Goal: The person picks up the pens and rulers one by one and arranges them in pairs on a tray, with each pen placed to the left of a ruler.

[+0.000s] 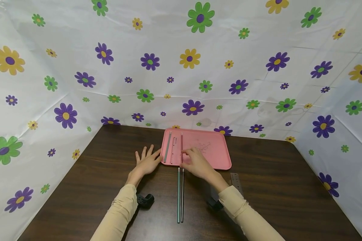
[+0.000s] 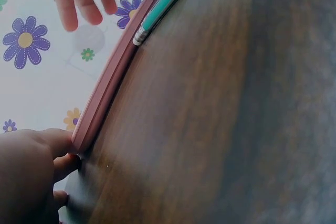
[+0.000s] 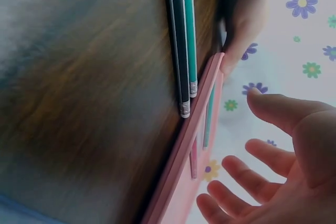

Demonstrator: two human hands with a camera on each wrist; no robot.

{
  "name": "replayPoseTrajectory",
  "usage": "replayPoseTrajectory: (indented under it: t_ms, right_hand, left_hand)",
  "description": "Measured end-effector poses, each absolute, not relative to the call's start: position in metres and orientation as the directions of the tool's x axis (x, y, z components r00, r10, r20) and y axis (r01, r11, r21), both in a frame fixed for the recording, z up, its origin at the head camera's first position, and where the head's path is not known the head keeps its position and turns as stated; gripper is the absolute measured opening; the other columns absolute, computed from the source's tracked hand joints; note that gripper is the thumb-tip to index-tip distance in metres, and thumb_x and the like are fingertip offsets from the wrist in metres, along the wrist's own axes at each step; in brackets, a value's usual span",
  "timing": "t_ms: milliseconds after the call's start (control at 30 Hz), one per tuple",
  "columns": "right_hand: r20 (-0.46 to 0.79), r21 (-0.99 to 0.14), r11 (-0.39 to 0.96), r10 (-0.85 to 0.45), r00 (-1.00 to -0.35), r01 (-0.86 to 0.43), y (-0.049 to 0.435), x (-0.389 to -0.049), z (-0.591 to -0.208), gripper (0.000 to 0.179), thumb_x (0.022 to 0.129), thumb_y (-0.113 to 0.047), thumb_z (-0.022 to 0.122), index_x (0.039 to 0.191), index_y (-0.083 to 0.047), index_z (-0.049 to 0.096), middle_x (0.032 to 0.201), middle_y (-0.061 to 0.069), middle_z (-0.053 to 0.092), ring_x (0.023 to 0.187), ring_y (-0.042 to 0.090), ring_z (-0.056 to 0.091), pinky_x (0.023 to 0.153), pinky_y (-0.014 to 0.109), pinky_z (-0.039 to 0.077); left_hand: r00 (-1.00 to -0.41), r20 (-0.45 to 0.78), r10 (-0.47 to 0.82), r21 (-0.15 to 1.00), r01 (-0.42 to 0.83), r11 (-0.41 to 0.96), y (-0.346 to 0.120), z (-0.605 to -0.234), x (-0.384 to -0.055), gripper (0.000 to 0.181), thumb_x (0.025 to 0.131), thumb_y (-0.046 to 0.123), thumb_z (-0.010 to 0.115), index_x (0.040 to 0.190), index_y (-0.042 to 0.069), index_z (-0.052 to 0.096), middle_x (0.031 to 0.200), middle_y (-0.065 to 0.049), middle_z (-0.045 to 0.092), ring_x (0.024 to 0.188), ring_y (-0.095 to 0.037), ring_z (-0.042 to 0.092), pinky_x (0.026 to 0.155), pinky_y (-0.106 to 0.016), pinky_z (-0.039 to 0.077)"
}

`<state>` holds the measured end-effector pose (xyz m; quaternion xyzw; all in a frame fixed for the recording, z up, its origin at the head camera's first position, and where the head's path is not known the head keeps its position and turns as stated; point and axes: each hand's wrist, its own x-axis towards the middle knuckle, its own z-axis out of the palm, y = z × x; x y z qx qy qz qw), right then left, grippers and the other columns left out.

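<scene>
A pink tray (image 1: 217, 150) lies at the back of the table. In its left part are a green pencil (image 1: 167, 147), a pink ruler (image 1: 173, 152) and a red pencil (image 1: 182, 142), roughly side by side. My left hand (image 1: 147, 164) touches the tray's near-left corner, its other fingers spread on the table. Over the near end of the red pencil hovers my right hand (image 1: 196, 164); the right wrist view shows its fingers (image 3: 252, 177) apart with nothing between them. A teal pencil (image 1: 178, 197) and a black pencil (image 1: 182, 197) lie in front of the tray, eraser ends toward it.
Partly behind my right forearm, a metal ruler (image 1: 236, 182) lies on the dark wooden table (image 1: 274, 187). A flower-printed white sheet (image 1: 169, 36) hangs behind the table and along its sides. Dark wrist gear (image 1: 145, 201) sits by my left sleeve.
</scene>
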<state>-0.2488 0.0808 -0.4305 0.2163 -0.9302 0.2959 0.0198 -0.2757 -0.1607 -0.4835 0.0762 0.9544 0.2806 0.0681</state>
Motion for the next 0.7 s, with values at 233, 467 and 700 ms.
replayPoseTrajectory:
  t_ms: [233,467,700]
  right_hand:
    - [0.082,-0.560,0.738,-0.403,-0.912,-0.377,0.094,-0.237,-0.432,0.063,0.083,-0.026,0.080,0.139,-0.008,0.056,0.132,0.013,0.055,0.122,0.028,0.052,0.107,0.049,0.045]
    - [0.004,-0.570,0.747,-0.413,-0.911,-0.341,0.110,-0.229,-0.433,0.070,0.080,-0.025,0.083,0.142,-0.010,0.053,0.136,0.012,0.053,0.125,0.028,0.050,0.108,0.051,0.043]
    - [-0.018,-0.572,0.743,-0.434,-0.901,-0.347,0.128,-0.217,-0.429,0.078,0.077,-0.024,0.085,0.145,-0.008,0.050,0.141,0.015,0.050,0.130,0.032,0.047,0.108,0.053,0.043]
  left_hand:
    - [-0.980,-0.088,0.180,0.541,0.105,0.834,-0.161,-0.485,-0.277,0.057,0.106,0.047,0.036,0.157,0.021,0.033,0.168,-0.016,0.007,0.153,-0.044,-0.007,0.113,-0.069,-0.019]
    - [-0.979,-0.092,0.183,0.536,0.106,0.838,-0.160,-0.485,-0.276,0.057,0.106,0.047,0.035,0.157,0.021,0.033,0.168,-0.015,0.006,0.153,-0.044,-0.008,0.113,-0.068,-0.019]
    - [-0.979,-0.089,0.182,0.532,0.108,0.840,-0.161,-0.486,-0.276,0.058,0.106,0.048,0.035,0.157,0.022,0.033,0.168,-0.015,0.007,0.153,-0.043,-0.007,0.113,-0.068,-0.018]
